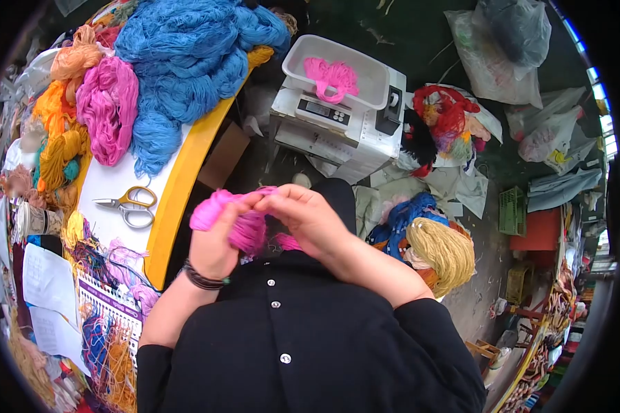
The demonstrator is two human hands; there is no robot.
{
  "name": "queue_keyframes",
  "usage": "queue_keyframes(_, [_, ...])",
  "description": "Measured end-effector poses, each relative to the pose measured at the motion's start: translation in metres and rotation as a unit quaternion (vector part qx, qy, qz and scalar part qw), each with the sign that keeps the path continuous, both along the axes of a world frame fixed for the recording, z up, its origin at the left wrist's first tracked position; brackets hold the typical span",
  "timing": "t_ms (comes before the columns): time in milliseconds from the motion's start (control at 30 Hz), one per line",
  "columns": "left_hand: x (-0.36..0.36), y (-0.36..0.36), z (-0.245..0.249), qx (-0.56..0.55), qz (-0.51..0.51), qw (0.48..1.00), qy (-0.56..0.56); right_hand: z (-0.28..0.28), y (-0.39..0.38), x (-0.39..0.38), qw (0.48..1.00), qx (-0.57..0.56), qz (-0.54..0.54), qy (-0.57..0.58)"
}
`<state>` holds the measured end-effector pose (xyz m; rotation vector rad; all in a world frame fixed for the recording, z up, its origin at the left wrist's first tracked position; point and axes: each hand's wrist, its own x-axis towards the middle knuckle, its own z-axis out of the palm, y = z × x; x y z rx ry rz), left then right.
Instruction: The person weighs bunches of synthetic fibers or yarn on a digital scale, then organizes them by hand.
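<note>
A bundle of pink yarn (248, 233) is held in front of my chest. My left hand (217, 237) is closed around the bundle, its thumb pointing up towards the other hand. With fingers pinched together, my right hand (297, 213) grips the top of the same yarn. More pink strands (287, 241) hang below the right hand. Ahead, a white plastic tray (372, 82) rests on a digital scale (324, 112) and holds another pink yarn hank (332, 77). Scissors (136, 204) with yellow and grey handles lie on the table to my left.
The white table (176, 162) with a yellow edge carries a large blue yarn heap (186, 55), a magenta hank (108, 110) and orange yarn (55, 113). Beige yarn (441, 255) and blue yarn (410, 217) sit at my right. Plastic bags (496, 55) lie on the floor beyond.
</note>
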<state>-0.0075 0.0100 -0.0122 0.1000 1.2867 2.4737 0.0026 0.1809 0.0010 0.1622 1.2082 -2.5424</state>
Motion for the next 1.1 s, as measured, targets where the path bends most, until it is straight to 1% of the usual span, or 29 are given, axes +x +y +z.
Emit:
queue_keyframes(33, [-0.004, -0.010, 0.004, 0.051, -0.044, 0.996, -0.066, 0.007, 0.014, 0.001, 0.997, -0.076, 0.010, -0.031])
queue_keyframes(67, [-0.007, -0.021, 0.000, 0.171, -0.071, 0.977, -0.101, 0.015, 0.033, 0.006, 0.986, -0.152, 0.018, -0.062])
queue_keyframes(133, [-0.010, -0.048, 0.014, 0.302, -0.085, 0.939, -0.144, 0.037, 0.079, 0.023, 0.987, -0.149, 0.053, -0.012])
queue_keyframes(167, [-0.019, -0.067, 0.009, 0.418, -0.120, 0.887, -0.157, 0.055, 0.099, 0.039, 0.998, 0.060, -0.022, -0.002])
queue_keyframes(200, [-0.028, -0.085, 0.013, 0.449, -0.117, 0.871, -0.160, 0.060, 0.129, 0.051, 0.989, 0.135, -0.056, 0.017])
queue_keyframes(233, [-0.035, -0.105, 0.014, 0.430, -0.089, 0.886, -0.146, 0.069, 0.156, 0.062, 0.969, 0.218, -0.116, 0.031])
queue_keyframes(267, [-0.045, -0.130, 0.003, 0.426, -0.059, 0.893, -0.133, 0.076, 0.185, 0.072, 0.920, 0.349, -0.179, 0.019])
queue_keyframes(300, [-0.052, -0.150, 0.001, 0.433, -0.027, 0.889, -0.147, 0.071, 0.225, 0.082, 0.892, 0.375, -0.251, 0.024])
queue_keyframes(367, [-0.062, -0.185, -0.007, 0.392, 0.025, 0.907, -0.150, 0.089, 0.286, 0.103, 0.824, 0.442, -0.353, 0.012])
queue_keyframes(400, [-0.068, -0.202, -0.014, 0.375, 0.038, 0.914, -0.148, 0.088, 0.324, 0.112, 0.793, 0.448, -0.413, -0.007])
queue_keyframes(433, [-0.073, -0.218, -0.020, 0.358, 0.050, 0.921, -0.145, 0.099, 0.350, 0.124, 0.779, 0.457, -0.429, -0.013])
queue_keyframes(500, [-0.078, -0.231, -0.024, 0.327, 0.075, 0.931, -0.140, 0.107, 0.398, 0.143, 0.709, 0.510, -0.486, -0.034])
queue_keyframes(533, [-0.078, -0.230, -0.023, 0.300, 0.095, 0.940, -0.135, 0.111, 0.405, 0.146, 0.687, 0.509, -0.516, -0.049])
queue_keyframes(567, [-0.076, -0.217, -0.020, 0.302, 0.036, 0.947, -0.102, 0.112, 0.400, 0.141, 0.686, 0.515, -0.512, -0.030])
queue_keyframes(600, [-0.072, -0.202, -0.017, 0.266, 0.029, 0.959, -0.097, 0.110, 0.390, 0.132, 0.686, 0.521, -0.508, -0.011])
queue_keyframes(633, [-0.064, -0.172, -0.008, 0.229, 0.023, 0.969, -0.091, 0.109, 0.360, 0.116, 0.735, 0.486, -0.472, 0.006])
queue_keyframes(667, [-0.054, -0.138, 0.000, 0.094, 0.071, 0.992, -0.053, 0.104, 0.322, 0.099, 0.779, 0.458, -0.428, 0.017])
queue_keyframes(700, [-0.040, -0.096, 0.017, 0.074, 0.036, 0.995, -0.050, 0.096, 0.283, 0.083, 0.835, 0.399, -0.378, 0.026])
queue_keyframes(733, [-0.033, -0.077, 0.013, 0.103, -0.029, 0.992, -0.067, 0.082, 0.239, 0.067, 0.906, 0.289, -0.308, 0.024])
queue_keyframes(767, [-0.024, -0.052, 0.019, 0.105, -0.071, 0.988, -0.085, 0.068, 0.196, 0.052, 0.959, 0.170, -0.227, 0.011])
queue_keyframes(800, [-0.017, -0.031, 0.022, 0.109, -0.109, 0.984, -0.084, 0.056, 0.157, 0.039, 0.986, 0.079, -0.147, -0.007])
queue_keyframes(833, [-0.010, -0.015, 0.024, 0.111, -0.135, 0.980, -0.097, 0.056, 0.111, 0.031, 0.981, 0.120, -0.149, -0.040])
queue_keyframes(867, [-0.003, -0.002, 0.029, 0.101, -0.150, 0.980, -0.088, 0.043, 0.085, 0.023, 0.992, 0.103, -0.074, -0.023])
queue_keyframes(900, [0.002, 0.009, 0.034, 0.100, -0.151, 0.980, -0.081, 0.044, 0.060, 0.020, 0.987, 0.150, -0.035, -0.040])
queue_keyframes(933, [0.004, 0.017, 0.039, 0.120, -0.165, 0.976, -0.068, 0.039, 0.044, 0.016, 0.978, 0.208, -0.004, 0.022])
queue_keyframes(967, [0.006, 0.022, 0.042, 0.141, -0.180, 0.972, -0.055, 0.030, 0.030, 0.016, 0.984, 0.157, -0.001, 0.087])
queue_keyframes(1000, [0.008, 0.023, 0.043, 0.112, -0.160, 0.979, -0.052, 0.028, 0.022, 0.017, 0.973, 0.214, 0.009, 0.081])
queue_keyframes(1033, [0.009, 0.024, 0.043, 0.084, -0.140, 0.985, -0.049, 0.024, 0.017, 0.017, 0.956, 0.264, 0.007, 0.128])
queue_keyframes(1100, [0.013, 0.026, 0.042, 0.059, -0.133, 0.989, -0.037, 0.024, 0.012, 0.021, 0.945, 0.292, 0.009, 0.145])
